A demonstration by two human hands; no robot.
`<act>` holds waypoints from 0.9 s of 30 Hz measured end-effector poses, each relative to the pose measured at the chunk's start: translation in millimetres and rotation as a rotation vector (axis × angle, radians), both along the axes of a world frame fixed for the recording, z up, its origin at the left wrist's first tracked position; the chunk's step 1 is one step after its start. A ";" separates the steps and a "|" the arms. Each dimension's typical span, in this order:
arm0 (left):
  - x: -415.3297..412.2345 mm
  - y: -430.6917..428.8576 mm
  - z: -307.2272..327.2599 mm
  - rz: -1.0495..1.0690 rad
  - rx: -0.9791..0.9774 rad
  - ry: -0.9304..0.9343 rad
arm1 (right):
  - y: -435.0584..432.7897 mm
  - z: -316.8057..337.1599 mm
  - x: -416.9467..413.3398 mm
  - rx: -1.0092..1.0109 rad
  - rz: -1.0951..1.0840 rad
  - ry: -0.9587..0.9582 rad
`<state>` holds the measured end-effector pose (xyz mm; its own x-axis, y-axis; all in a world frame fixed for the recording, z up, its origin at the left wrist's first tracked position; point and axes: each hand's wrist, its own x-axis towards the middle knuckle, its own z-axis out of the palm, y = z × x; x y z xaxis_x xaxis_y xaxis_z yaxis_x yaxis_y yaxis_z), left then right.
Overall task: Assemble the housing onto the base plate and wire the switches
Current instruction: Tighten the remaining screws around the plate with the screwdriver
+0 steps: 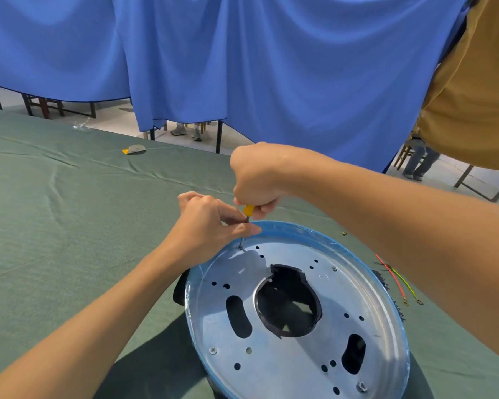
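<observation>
Across the plate [285, 370], a screwdriver [248, 210] stands tip-down on a rim screw [240, 247]; right hand [257, 174] grips its handle, left hand [208, 223] pinches its shaft.

Your right hand [257, 180] hides most of the screwdriver [248, 210] handle above the base plate [288, 361]'s far rim, and your left hand [211, 223] covers part of its shaft. The base plate's near edge is cut off. Beneath it, the housing [180, 289] shows only in slivers. To its right, your right forearm [415, 226] hides part of the wires [398, 280], and the brass specks [344, 233] are too small to tell.
</observation>
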<state>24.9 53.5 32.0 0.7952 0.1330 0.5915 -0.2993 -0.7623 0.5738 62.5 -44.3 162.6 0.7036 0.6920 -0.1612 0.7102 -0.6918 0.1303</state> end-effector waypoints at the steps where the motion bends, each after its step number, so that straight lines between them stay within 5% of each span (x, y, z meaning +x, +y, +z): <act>1: 0.6 -0.2 0.3 0.008 -0.012 0.008 | 2.9 -1.3 -1.3 0.000 -0.023 0.008; 13: 2.0 2.5 -0.2 0.027 0.010 0.090 | -14.1 22.1 -6.4 0.018 0.182 0.018; 19: -1.9 0.2 2.4 -0.034 0.099 0.126 | -10.2 3.5 -2.0 0.081 -0.040 0.008; 23: -2.5 0.1 2.1 -0.045 0.133 0.128 | -19.1 9.9 -7.8 0.163 -0.075 0.211; 27: -0.4 1.7 1.6 -0.042 0.092 0.125 | -20.6 18.9 -8.5 0.082 0.116 0.060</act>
